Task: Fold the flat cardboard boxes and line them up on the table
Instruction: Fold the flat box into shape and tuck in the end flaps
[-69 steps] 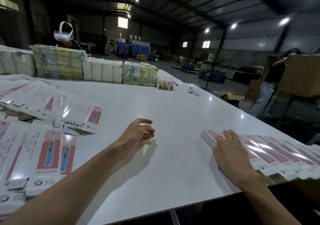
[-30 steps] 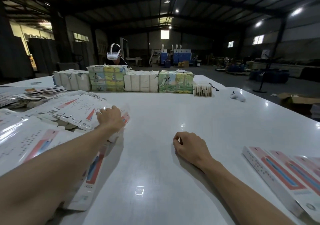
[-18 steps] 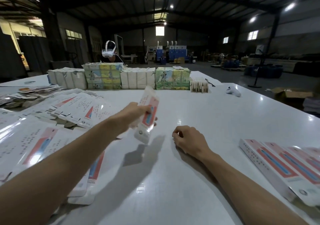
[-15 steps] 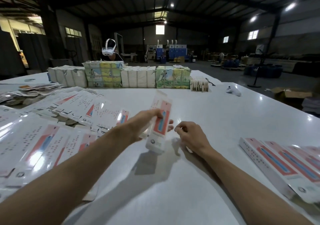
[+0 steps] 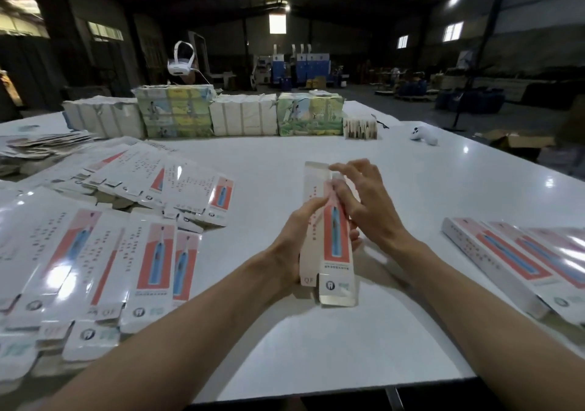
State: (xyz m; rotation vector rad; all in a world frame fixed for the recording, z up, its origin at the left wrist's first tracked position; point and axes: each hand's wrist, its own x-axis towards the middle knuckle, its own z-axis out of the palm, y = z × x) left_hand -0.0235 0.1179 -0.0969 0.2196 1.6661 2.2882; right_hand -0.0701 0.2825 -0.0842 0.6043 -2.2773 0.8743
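Observation:
A long white box with a red toothbrush panel point(image 5: 334, 246) is held over the middle of the white table point(image 5: 316, 347). My left hand point(image 5: 294, 239) grips its left side from below. My right hand point(image 5: 367, 205) holds its upper right edge, fingers spread over the top end. The box looks partly opened into a tube, its end flaps loose. Flat boxes point(image 5: 104, 252) lie fanned in piles at the left. A row of folded boxes point(image 5: 512, 258) lies side by side at the right edge.
Wrapped bundles of packaging point(image 5: 177, 116) line the table's far side, with a small pack of cards point(image 5: 361, 128) and a white controller point(image 5: 424, 133) beyond. A headset point(image 5: 180, 62) on another person shows behind the bundles. The table's near edge is close to me.
My left hand took one flat box from the left pile and carried it to the middle. My right hand rose from the table and took hold of it too.

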